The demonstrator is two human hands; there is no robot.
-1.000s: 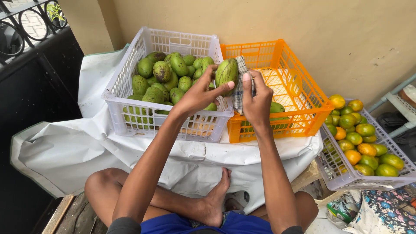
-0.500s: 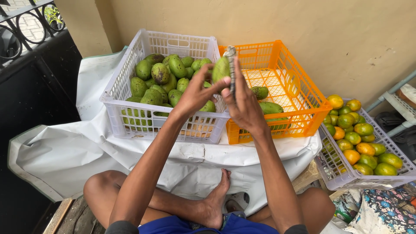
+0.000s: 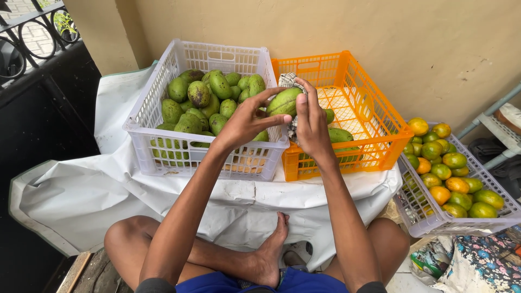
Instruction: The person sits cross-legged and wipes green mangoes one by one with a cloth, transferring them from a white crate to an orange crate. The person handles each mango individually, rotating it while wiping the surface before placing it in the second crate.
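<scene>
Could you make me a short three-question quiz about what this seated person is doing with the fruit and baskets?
1. True or false: both hands, the left hand and the right hand, are on the same oval green mango.
2. What is pressed against that mango under the right hand? A) a patterned grey cloth B) a knife C) a sponge
3. Fill in: the white plastic lattice basket is piled with green mangoes, while the orange plastic lattice basket holds only a ____.

Key: 1 true; 2 A; 3 few.
</scene>
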